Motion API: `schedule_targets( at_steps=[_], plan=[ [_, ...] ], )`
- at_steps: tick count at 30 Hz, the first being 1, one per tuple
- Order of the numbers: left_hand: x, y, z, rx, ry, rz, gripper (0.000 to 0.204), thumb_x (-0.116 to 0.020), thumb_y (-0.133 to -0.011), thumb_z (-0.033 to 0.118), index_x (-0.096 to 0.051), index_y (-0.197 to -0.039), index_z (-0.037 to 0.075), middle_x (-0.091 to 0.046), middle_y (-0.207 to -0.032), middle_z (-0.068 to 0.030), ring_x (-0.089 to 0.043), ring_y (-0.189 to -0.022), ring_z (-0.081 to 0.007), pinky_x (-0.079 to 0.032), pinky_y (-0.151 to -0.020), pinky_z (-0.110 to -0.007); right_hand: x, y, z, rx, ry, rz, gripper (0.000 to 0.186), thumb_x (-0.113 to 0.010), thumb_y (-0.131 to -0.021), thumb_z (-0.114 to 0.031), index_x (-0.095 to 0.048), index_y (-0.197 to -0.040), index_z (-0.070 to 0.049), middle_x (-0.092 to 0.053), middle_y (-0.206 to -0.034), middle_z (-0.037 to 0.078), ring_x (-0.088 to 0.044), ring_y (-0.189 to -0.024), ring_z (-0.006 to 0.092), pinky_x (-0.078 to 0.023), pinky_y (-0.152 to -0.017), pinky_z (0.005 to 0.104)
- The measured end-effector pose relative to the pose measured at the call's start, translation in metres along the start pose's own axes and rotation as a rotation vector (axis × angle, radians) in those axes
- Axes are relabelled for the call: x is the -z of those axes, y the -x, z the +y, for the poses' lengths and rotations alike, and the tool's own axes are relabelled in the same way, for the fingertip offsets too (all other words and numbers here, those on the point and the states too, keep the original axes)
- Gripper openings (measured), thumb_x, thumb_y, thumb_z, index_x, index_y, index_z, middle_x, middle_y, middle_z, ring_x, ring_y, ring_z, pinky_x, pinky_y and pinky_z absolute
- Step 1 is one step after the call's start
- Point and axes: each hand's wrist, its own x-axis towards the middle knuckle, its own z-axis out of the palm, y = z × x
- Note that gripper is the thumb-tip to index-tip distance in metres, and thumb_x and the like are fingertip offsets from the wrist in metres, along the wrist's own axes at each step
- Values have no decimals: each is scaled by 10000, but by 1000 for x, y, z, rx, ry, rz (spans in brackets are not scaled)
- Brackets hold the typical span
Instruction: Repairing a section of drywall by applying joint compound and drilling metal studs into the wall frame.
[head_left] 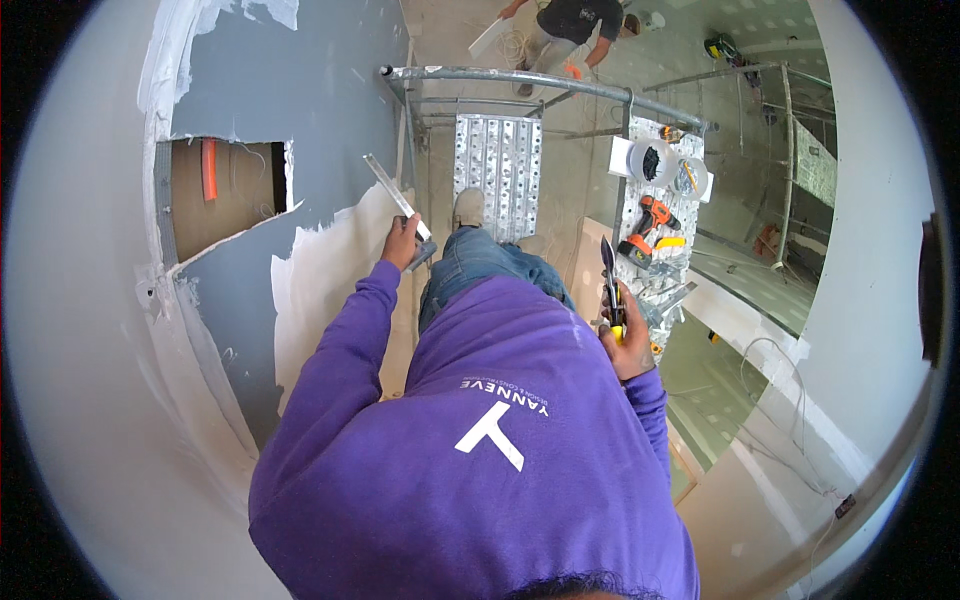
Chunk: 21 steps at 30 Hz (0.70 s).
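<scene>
While the left hand (402,242) grips a narrow, silvery strip (387,182) toward eleven o'clock, the right hand (628,345) holds dark-bladed, yellow-and-black-handled snips (609,268) at three, near an orange-and-black cordless drill (654,214) at two.

Purple sweatshirt (430,490), white print (488,427), blue jeans (505,257)

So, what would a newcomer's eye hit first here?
Probably the big purple sweatshirt filling the lower middle, with the left grip on a long pale strip and the right grip on a dark-bladed hand tool. Next, the ragged wall opening at left, an orange tube showing inside. Then the orange-and-black drill on the metal platform at right.
</scene>
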Motion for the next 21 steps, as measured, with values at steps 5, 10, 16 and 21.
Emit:
schedule_targets(
  at_steps=[5,10,16,21],
  plan=[
    [-16,35,15,-30,-65,-21,513,-515,-905,475,-512,-1034,-21,-629,-968,-210,-629,-830,-295,-483,-766,-391,5,-1,4,44,202,-20,718,-567,-719,-23,-348,-1402,9,-479,-1346,226,-468,-1263,317,-351,-1061,361],
    [-30,45,-39,-331,-155,11,512,-536,-889,474,-514,-1022,-20,-622,-912,-187,-613,-766,-281,-488,-715,-374,24,3,40,87,327,-54,735,-585,-725,-79,-341,-1417,-37,-460,-1357,243,-451,-1273,353,-356,-1061,360],
    [-51,95,-23,-11,-118,-109,511,-546,-889,481,-511,-1003,-17,-609,-830,-148,-596,-659,-254,-474,-602,-362,69,49,122,-49,314,22,767,-607,-732,-72,-309,-1437,-28,-437,-1388,235,-424,-1297,338,-321,-1086,358],
    [-95,136,-38,-114,-382,-211,609,-532,-882,541,-517,-1058,-43,-623,-940,-241,-606,-885,-326,-454,-809,-416,109,115,235,-143,101,92,778,-593,-728,-17,-300,-1448,-51,-422,-1413,202,-394,-1321,299,-294,-1097,346]
  ],
)
